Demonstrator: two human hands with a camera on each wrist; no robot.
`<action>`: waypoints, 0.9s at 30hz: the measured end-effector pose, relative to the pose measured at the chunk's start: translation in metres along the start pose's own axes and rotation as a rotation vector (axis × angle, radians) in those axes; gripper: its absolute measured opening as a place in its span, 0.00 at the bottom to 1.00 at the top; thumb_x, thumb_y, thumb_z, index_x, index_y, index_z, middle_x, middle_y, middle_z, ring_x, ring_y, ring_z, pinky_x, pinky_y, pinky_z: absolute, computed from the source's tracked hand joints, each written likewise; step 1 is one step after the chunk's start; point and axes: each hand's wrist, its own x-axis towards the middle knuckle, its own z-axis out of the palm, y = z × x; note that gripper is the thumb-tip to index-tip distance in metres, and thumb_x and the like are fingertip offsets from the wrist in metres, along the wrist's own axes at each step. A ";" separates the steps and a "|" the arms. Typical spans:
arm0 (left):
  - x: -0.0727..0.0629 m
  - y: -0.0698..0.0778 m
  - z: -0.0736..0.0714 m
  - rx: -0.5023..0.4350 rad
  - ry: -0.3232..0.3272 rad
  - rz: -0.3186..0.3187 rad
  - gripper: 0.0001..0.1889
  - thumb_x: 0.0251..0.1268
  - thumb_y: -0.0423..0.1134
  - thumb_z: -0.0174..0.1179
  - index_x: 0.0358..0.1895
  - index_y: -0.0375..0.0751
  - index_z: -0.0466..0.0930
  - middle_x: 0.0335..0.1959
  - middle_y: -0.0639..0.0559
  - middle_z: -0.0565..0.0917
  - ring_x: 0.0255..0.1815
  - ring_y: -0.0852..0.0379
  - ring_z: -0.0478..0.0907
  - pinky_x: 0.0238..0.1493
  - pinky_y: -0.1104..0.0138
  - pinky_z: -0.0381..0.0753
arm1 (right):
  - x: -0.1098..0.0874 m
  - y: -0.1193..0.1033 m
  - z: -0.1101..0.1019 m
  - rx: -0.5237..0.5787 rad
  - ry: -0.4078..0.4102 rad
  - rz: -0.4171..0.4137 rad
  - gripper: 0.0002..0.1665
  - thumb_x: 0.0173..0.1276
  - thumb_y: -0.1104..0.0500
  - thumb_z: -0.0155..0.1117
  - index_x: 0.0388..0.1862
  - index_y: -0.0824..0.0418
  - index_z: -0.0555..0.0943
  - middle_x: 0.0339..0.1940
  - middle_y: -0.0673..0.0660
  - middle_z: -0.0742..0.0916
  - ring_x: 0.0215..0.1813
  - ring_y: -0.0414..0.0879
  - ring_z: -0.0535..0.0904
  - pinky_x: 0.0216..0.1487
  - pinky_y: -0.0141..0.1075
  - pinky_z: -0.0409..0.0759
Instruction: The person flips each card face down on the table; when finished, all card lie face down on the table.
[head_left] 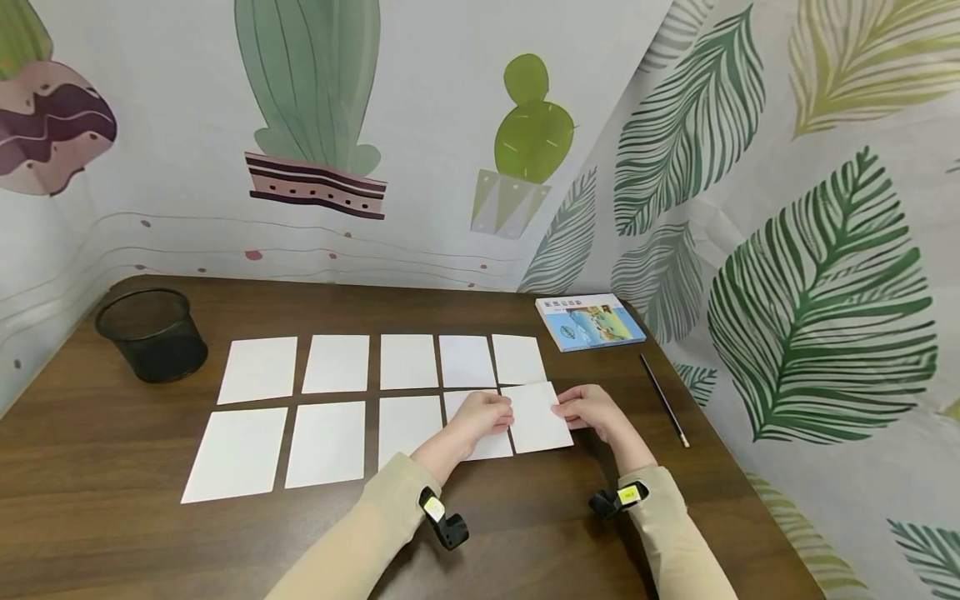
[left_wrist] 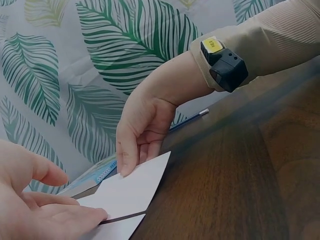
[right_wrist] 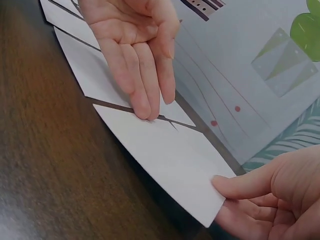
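Between both hands lies a white square card [head_left: 537, 418] at the right end of the front row, its right edge a little raised. My right hand [head_left: 592, 410] pinches that edge, thumb [right_wrist: 235, 186] on top and fingers underneath. Fairly straight fingers [right_wrist: 142, 95] of my left hand [head_left: 480, 417] touch the card's left edge. In the head view, this hand partly covers the neighbouring white card [head_left: 491, 447]. Seen from the left wrist, the pinched card [left_wrist: 132, 187] slopes up towards the right hand [left_wrist: 145, 127].
Several more white cards [head_left: 325, 446] lie in two rows on the brown wooden table [head_left: 90, 500]. A black mesh cup [head_left: 153, 337] stands at the back left. At the right are a blue and white box [head_left: 590, 322] and a dark pencil [head_left: 663, 400]. Patterned cloth [head_left: 442, 125] hangs behind.
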 end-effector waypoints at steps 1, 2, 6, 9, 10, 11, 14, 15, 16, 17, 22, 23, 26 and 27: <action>0.000 0.000 0.000 -0.001 -0.003 0.000 0.22 0.63 0.26 0.52 0.60 0.18 0.71 0.54 0.29 0.78 0.56 0.39 0.80 0.57 0.59 0.81 | 0.000 0.000 0.000 -0.007 0.004 0.004 0.23 0.63 0.64 0.68 0.51 0.79 0.76 0.39 0.63 0.85 0.33 0.42 0.83 0.42 0.40 0.87; 0.000 0.000 0.000 0.001 -0.005 0.002 0.22 0.63 0.26 0.52 0.60 0.18 0.70 0.55 0.28 0.78 0.57 0.38 0.80 0.57 0.59 0.81 | 0.000 -0.001 -0.001 -0.016 0.006 0.003 0.23 0.63 0.64 0.68 0.51 0.79 0.76 0.39 0.64 0.85 0.34 0.42 0.83 0.42 0.40 0.87; -0.001 0.000 0.000 0.003 -0.007 0.008 0.22 0.64 0.26 0.52 0.60 0.18 0.70 0.56 0.28 0.77 0.57 0.38 0.79 0.58 0.58 0.81 | 0.000 0.000 -0.002 -0.039 0.019 -0.004 0.22 0.63 0.63 0.69 0.49 0.78 0.78 0.39 0.64 0.86 0.34 0.43 0.84 0.43 0.41 0.87; -0.001 0.000 -0.001 0.009 -0.008 0.004 0.22 0.64 0.26 0.52 0.60 0.18 0.70 0.56 0.28 0.77 0.57 0.39 0.79 0.58 0.58 0.81 | 0.001 0.001 -0.003 -0.039 0.028 -0.005 0.20 0.62 0.63 0.70 0.47 0.78 0.79 0.35 0.61 0.86 0.31 0.41 0.83 0.41 0.38 0.87; -0.001 0.000 -0.001 0.009 -0.009 0.001 0.22 0.64 0.26 0.52 0.60 0.18 0.70 0.56 0.29 0.77 0.58 0.39 0.79 0.58 0.58 0.81 | 0.001 0.002 -0.004 -0.034 0.027 -0.006 0.20 0.62 0.63 0.70 0.47 0.78 0.79 0.33 0.60 0.87 0.30 0.41 0.83 0.39 0.37 0.87; -0.001 0.000 -0.001 0.011 -0.010 0.001 0.22 0.63 0.26 0.52 0.60 0.18 0.71 0.56 0.28 0.77 0.58 0.39 0.79 0.58 0.58 0.80 | 0.001 0.002 -0.004 -0.031 0.029 -0.006 0.20 0.62 0.63 0.70 0.47 0.78 0.80 0.32 0.58 0.87 0.30 0.40 0.82 0.38 0.36 0.87; -0.002 0.001 -0.001 0.011 -0.009 0.003 0.22 0.64 0.26 0.52 0.60 0.18 0.71 0.56 0.28 0.77 0.58 0.39 0.79 0.59 0.58 0.80 | 0.002 0.003 -0.005 -0.014 0.031 -0.008 0.19 0.63 0.64 0.69 0.46 0.78 0.80 0.29 0.56 0.86 0.28 0.39 0.81 0.36 0.33 0.86; -0.002 0.001 -0.001 0.011 -0.008 0.006 0.21 0.64 0.26 0.52 0.60 0.18 0.70 0.56 0.28 0.77 0.58 0.38 0.79 0.59 0.58 0.80 | 0.003 0.003 -0.006 -0.009 0.030 -0.010 0.18 0.63 0.64 0.68 0.46 0.78 0.80 0.29 0.56 0.86 0.28 0.39 0.81 0.36 0.33 0.86; -0.002 0.001 -0.001 0.011 -0.006 0.008 0.21 0.64 0.26 0.52 0.60 0.18 0.70 0.56 0.28 0.77 0.58 0.38 0.79 0.59 0.58 0.80 | 0.003 0.003 -0.006 -0.004 0.032 -0.011 0.18 0.64 0.64 0.68 0.46 0.77 0.80 0.29 0.55 0.86 0.28 0.39 0.81 0.36 0.32 0.86; -0.002 0.002 -0.001 0.012 -0.005 0.011 0.21 0.64 0.26 0.52 0.60 0.18 0.70 0.56 0.28 0.77 0.58 0.38 0.79 0.59 0.57 0.80 | 0.003 0.002 -0.006 -0.003 0.036 -0.012 0.17 0.64 0.64 0.68 0.46 0.77 0.80 0.30 0.56 0.86 0.28 0.39 0.81 0.36 0.32 0.86; -0.002 0.001 -0.001 -0.011 -0.007 0.023 0.21 0.66 0.26 0.51 0.60 0.17 0.69 0.56 0.26 0.77 0.58 0.38 0.79 0.60 0.58 0.79 | 0.004 -0.006 -0.006 0.005 0.036 -0.018 0.18 0.65 0.63 0.67 0.47 0.76 0.79 0.31 0.56 0.86 0.29 0.39 0.81 0.36 0.31 0.85; -0.003 0.002 -0.001 -0.020 -0.012 0.030 0.21 0.67 0.26 0.50 0.60 0.17 0.69 0.56 0.26 0.77 0.58 0.38 0.79 0.60 0.58 0.79 | 0.004 -0.007 -0.005 0.006 0.037 -0.018 0.18 0.65 0.62 0.67 0.47 0.76 0.79 0.31 0.56 0.86 0.29 0.39 0.81 0.36 0.31 0.85; -0.004 0.009 -0.003 -0.049 -0.046 0.060 0.20 0.69 0.27 0.49 0.60 0.17 0.69 0.56 0.25 0.78 0.58 0.38 0.79 0.60 0.59 0.80 | 0.007 -0.014 -0.003 0.013 0.041 -0.020 0.19 0.65 0.62 0.67 0.48 0.76 0.79 0.30 0.55 0.85 0.29 0.39 0.81 0.36 0.31 0.85; -0.004 0.012 -0.004 -0.058 -0.061 0.070 0.20 0.70 0.28 0.49 0.60 0.17 0.70 0.56 0.25 0.78 0.58 0.39 0.80 0.59 0.59 0.80 | 0.008 -0.017 -0.002 0.014 0.044 -0.023 0.19 0.65 0.62 0.67 0.47 0.76 0.79 0.30 0.55 0.85 0.29 0.39 0.80 0.35 0.31 0.85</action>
